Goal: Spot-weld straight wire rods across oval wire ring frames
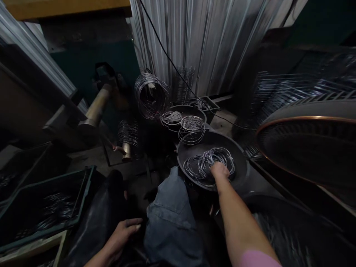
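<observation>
My right hand (220, 170) reaches into a wide dark round basin (241, 154). Its fingers are closed on the near right side of a bunch of thin metal wire rings (204, 165); the fingertips are partly hidden. The rings lie loosely overlapped on the basin floor. Low in front of my body, my left hand (125, 231) holds nothing, its fingers stretched out towards the right, near my denim-covered leg (172, 218).
Behind the basin stands a smaller round tray (202, 113) with short metal pieces and a wire basket (191, 124). A wire coil (152, 96) hangs by the corrugated wall. Left are a brass-coloured cylinder (98, 104) and a green crate (86, 193); right, a large fan guard (306, 115).
</observation>
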Demonstrator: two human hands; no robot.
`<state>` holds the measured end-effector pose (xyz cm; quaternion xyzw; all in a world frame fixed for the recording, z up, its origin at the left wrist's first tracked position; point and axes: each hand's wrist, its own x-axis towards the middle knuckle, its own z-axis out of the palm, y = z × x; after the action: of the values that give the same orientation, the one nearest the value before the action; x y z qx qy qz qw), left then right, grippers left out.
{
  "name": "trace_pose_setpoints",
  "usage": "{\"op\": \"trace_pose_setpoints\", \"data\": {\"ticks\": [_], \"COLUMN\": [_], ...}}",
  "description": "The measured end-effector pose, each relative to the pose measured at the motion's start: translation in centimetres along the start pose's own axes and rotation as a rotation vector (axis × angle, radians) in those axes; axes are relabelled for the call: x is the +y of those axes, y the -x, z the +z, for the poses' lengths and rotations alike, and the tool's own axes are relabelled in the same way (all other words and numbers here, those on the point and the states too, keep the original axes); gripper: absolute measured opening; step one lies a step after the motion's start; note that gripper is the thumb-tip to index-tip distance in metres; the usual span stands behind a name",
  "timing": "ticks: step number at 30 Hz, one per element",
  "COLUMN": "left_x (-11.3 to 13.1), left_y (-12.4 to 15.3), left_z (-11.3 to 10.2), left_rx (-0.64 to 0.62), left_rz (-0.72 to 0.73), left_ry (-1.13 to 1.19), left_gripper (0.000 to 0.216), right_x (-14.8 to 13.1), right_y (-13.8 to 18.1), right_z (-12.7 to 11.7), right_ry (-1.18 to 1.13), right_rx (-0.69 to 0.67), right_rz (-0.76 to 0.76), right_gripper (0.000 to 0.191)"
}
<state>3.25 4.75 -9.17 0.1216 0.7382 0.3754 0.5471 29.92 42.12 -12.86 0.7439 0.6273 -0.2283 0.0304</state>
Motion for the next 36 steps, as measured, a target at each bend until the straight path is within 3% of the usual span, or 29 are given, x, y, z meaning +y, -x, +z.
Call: {"op": "trace_pose_setpoints", "data": {"ticks": [9,15,19,27,30,36], "left_x": [1.5,2.2,2.5,2.4,2.4,1.9], "left_y": [-0.3,-0.4,-0.6,-1.6,-2.0,-3.5], "left_z": [2.0,3.8,4.7,4.8,4.7,4.6], "left_rx": [-0.065,-0.157,-0.154,-0.169,-0.164,-0.165], "left_rz": [-0.016,0.009,0.032,0.056,0.053,0.043], "left_ry": [-0.028,-0.070,-0.135,-0.355,-0.387,-0.419], "left_gripper": [0.051,0.040,0.037,0.037,0.038,0.036], "right_x": [1.8,3.4,3.8,3.8,4.9,6.4], "right_y": [0.0,-0.8,-2.4,-6.3,-7.3,-8.4], "right_z": [-4.5,-5.3,-5.3,-3.7,-2.9,-2.1], "right_ry": [-0.111,-0.215,-0.257,-0.246,-0.233,-0.231], "right_rx": [0.128,0.075,0.140,0.178,0.174,0.140], "right_rz": [-0.163,-0.294,-0.170,0.169,0.206,0.099], "right_gripper": [0.030,0.025,0.027,0.060,0.051,0.025]}}
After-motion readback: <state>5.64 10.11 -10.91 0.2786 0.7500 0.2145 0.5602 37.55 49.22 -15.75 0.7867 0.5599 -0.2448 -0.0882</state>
